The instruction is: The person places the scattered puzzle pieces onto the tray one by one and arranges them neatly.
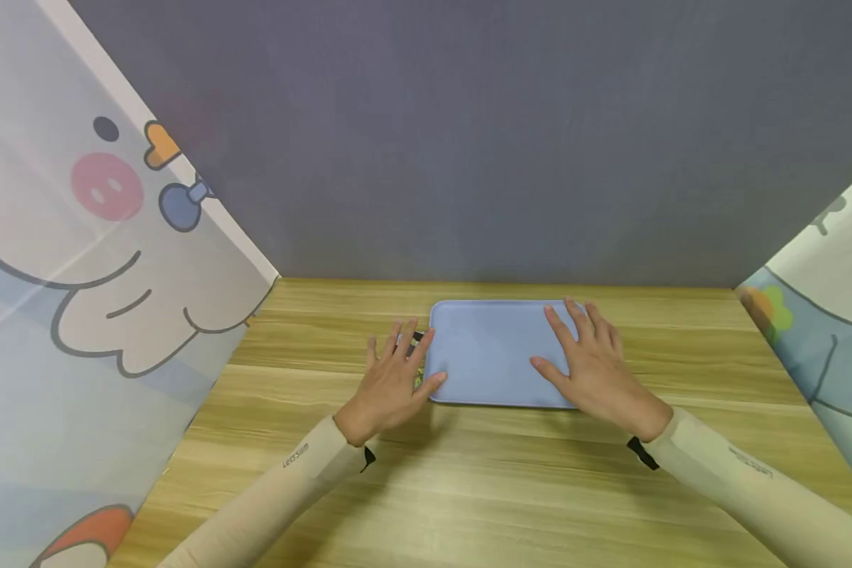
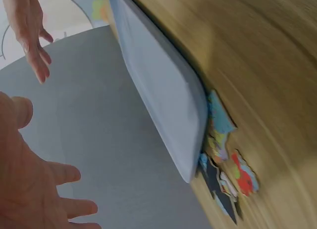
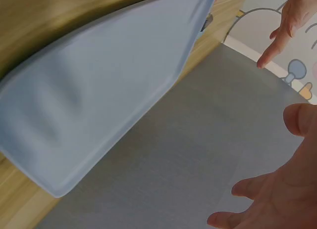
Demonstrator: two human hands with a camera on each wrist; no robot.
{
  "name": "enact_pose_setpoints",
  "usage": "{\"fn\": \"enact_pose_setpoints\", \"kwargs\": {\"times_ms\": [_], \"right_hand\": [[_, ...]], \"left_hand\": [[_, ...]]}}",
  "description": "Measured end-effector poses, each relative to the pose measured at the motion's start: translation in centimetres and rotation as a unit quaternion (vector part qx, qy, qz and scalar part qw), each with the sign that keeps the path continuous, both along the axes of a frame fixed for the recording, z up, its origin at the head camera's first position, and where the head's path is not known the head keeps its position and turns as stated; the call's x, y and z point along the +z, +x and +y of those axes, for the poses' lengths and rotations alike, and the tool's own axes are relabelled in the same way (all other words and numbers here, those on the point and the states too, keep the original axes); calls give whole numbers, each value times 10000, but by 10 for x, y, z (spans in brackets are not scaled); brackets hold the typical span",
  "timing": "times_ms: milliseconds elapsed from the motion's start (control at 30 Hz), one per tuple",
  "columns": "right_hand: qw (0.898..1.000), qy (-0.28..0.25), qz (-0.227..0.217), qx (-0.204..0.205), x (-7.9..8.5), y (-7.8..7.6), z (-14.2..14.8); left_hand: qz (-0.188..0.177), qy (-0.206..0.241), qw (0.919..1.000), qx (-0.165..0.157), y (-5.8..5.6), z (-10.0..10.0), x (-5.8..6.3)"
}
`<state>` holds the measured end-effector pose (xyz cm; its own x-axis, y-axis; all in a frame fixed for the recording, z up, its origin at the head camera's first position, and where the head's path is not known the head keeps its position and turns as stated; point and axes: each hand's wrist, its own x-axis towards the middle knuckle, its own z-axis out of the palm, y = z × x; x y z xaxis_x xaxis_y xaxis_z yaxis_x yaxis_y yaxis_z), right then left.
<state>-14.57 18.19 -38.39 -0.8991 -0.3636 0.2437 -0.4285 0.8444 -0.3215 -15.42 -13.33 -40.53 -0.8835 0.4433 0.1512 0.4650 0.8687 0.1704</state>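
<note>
A light blue rectangular tray lies flat on the wooden table, its raised rim showing in both wrist views. Above its left end hovers my left hand, fingers spread, holding nothing. My right hand is held over the tray's right end with fingers apart and nothing in them. Several small colourful flat pieces lie beside the tray's left edge, among them a red and blue piece, a dark piece and a light blue one. In the head view the left hand mostly covers these pieces.
The wooden table ends at a plain grey panel behind the tray. Cartoon-printed sheets stand on the left and the right.
</note>
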Motion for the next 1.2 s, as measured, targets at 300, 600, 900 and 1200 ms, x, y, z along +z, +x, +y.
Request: {"fn": "enact_pose_setpoints", "kwargs": {"times_ms": [300,600,900,1200], "right_hand": [[9989,-41,-438,-161,-8,-1,15],[9959,-245,-840,-229,-23,0,41],[9941,-107,-1038,-310,-41,-1,53],[9943,52,-992,-388,-59,-2,56]], "left_hand": [[-164,244,9995,77,-13,-17,-10],[-391,163,9991,74,-40,-41,-30],[-729,82,9968,323,-57,-60,-41],[-792,-3,9962,373,-62,-65,-51]]}}
